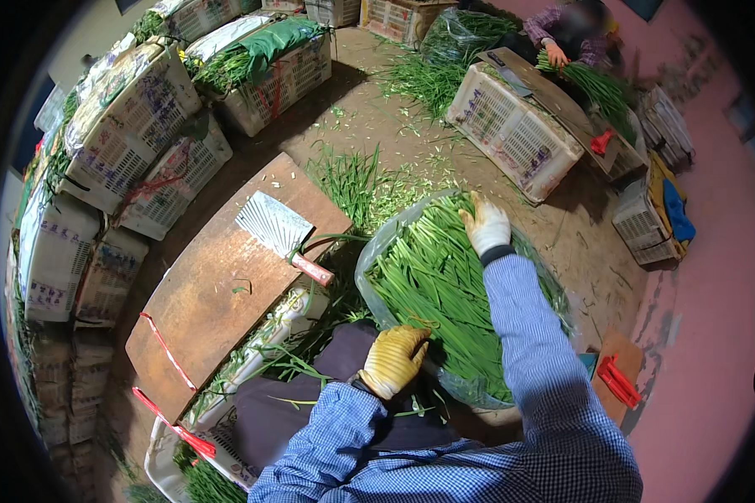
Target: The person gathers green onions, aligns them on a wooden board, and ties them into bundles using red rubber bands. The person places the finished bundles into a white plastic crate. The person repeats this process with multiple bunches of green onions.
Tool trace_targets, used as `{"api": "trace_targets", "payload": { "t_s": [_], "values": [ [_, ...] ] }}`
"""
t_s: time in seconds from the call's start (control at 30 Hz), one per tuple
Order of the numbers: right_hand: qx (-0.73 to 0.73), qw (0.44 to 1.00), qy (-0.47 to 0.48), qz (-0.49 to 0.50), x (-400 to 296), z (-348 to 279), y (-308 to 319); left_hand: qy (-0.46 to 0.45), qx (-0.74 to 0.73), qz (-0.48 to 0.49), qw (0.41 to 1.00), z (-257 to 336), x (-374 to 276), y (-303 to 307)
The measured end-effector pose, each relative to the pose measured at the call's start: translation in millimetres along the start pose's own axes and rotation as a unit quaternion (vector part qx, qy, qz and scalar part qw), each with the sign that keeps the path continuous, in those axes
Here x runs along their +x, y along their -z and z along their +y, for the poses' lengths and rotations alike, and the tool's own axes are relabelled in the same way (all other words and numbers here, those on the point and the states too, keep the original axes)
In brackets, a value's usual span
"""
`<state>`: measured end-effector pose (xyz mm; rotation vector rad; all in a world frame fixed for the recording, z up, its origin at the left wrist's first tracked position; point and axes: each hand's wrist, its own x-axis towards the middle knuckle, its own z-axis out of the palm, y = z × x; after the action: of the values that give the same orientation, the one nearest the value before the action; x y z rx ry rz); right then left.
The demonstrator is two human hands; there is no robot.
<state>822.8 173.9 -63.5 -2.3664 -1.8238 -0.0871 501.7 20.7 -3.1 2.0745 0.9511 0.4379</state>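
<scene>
Garlic chives or similar long green leaves (443,289) lie heaped in a clear plastic bag (366,267) right of my legs. My right hand (487,225), in a white glove with yellowish fingers, reaches over the heap and touches its far end near the pale stems. Whether its fingers grip any stems is hard to tell. Close to the bag's near left side is my left hand (393,359), in a yellow-stained glove with fingers curled; its palm is hidden. A wide cleaver (277,225) with a wooden handle rests on the wooden board (207,270) to the left.
The board sits on a white plastic crate (163,453). Red ties (176,422) hang over its edge. Cut stem bits (409,195) litter the floor. Stacked crates (132,119) line the left. Across the floor, a person (569,38) handles greens at another board (541,94) bearing a knife.
</scene>
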Motion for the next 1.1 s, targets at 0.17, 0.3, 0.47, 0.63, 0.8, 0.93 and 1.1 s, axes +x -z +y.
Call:
{"api": "trace_targets", "payload": {
  "t_s": [0.17, 0.3, 0.47, 0.63, 0.8, 0.93, 1.1],
  "values": [
    [-0.031, 0.995, 0.058, 0.074, -29.5, -13.5, -2.3, -0.021, -0.023, 0.009, 0.999, -7.7, 2.3, -12.5],
    [-0.083, 0.989, 0.062, 0.108, -33.8, -20.1, -13.8, -0.029, -0.014, 0.015, 0.999, -8.3, 3.6, -14.6],
    [-0.106, 0.991, 0.012, 0.076, -40.7, -33.8, -15.0, -0.021, -0.008, 0.013, 1.0, 0.7, 8.2, -12.7],
    [-0.113, 0.988, 0.018, 0.106, -60.2, -47.9, -13.7, -0.003, -0.005, -0.014, 1.0, 1.2, 7.6, -11.7],
    [-0.094, 0.995, -0.021, -0.041, -37.3, -49.9, 37.6, -0.004, -0.015, -0.01, 1.0, -4.2, 6.0, -13.7],
    [-0.013, 0.994, -0.02, -0.105, 3.0, -22.9, 51.2, 0.0, -0.008, -0.018, 1.0, -3.0, 6.0, -12.0],
    [0.095, 0.978, -0.031, -0.184, 57.2, 19.9, 7.5, 0.004, -0.023, -0.027, 0.999, -6.9, 11.6, -18.6]
  ]
}}
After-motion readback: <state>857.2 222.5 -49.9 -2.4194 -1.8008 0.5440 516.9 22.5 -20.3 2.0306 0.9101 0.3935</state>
